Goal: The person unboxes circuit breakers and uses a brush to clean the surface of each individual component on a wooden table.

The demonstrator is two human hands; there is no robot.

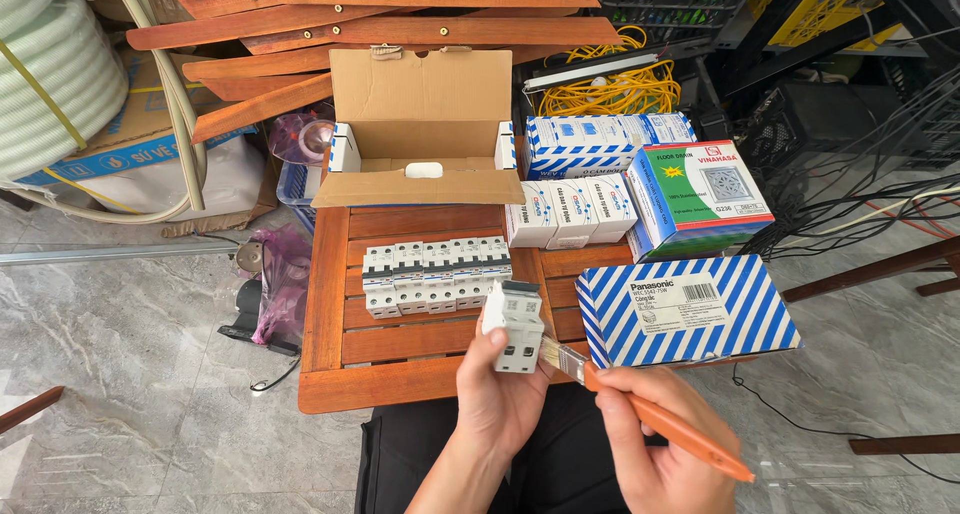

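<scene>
Head view, lower centre: left hand (pixel 500 394) grip pinching white breaker (pixel 515 326) upright (face exposed), right hand (pixel 655 444) grip wrapped round orange brush (pixel 650 414), bristles touching its side, above wooden surface (pixel 400 379).

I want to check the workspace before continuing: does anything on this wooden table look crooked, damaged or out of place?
Nothing looks damaged or spilled. The row of circuit breakers sits straight on the wooden table. Only the blue-striped box lies slightly askew, its corner over the table's right edge.

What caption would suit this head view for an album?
Left hand holds a white circuit breaker while the right hand touches an orange-handled brush to it.
</scene>
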